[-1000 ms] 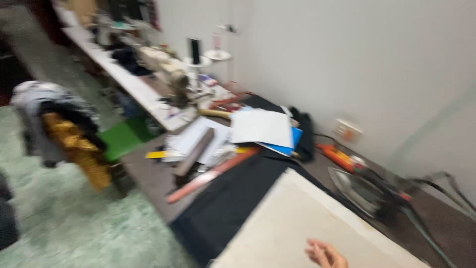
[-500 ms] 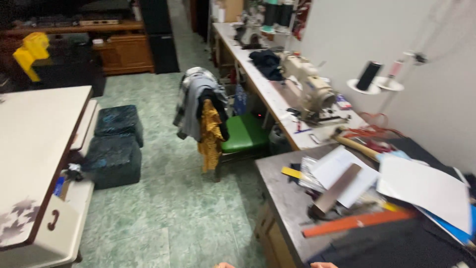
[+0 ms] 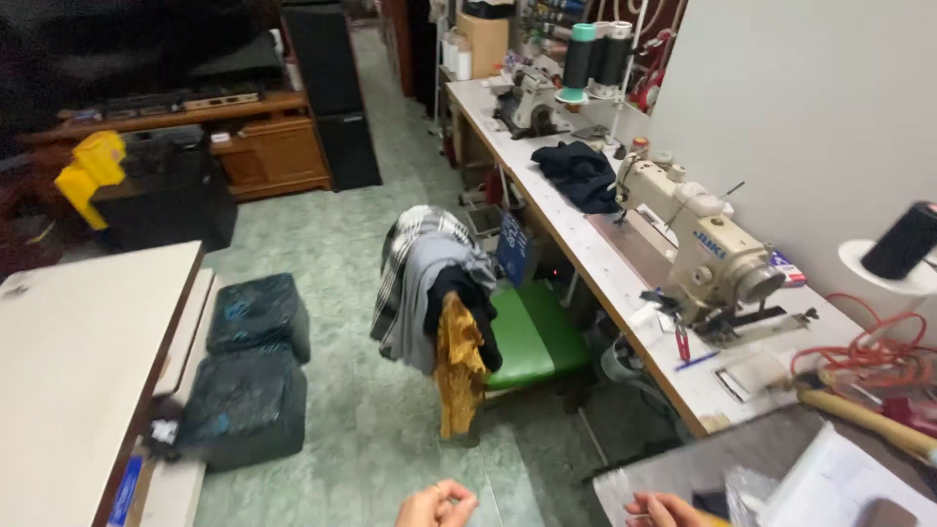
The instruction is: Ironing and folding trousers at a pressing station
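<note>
1. Left hand (image 3: 436, 506), bottom centre of frame, fingers curled loosely; whether it pinches anything I cannot tell.
2. Right hand (image 3: 667, 509), bottom right, rests at the edge of the grey worktop (image 3: 683, 468), touching a yellow object (image 3: 715, 520) mostly cut off; grasp unclear.
3. Risk: view is blurred mid-turn, so a hand could catch the clear plastic sheet (image 3: 747, 488) and the papers (image 3: 839, 483) close beside it.
4. Risk: the clothes-draped chair (image 3: 439, 293), centre frame, crowds the aisle; snagging seems possible.
</note>
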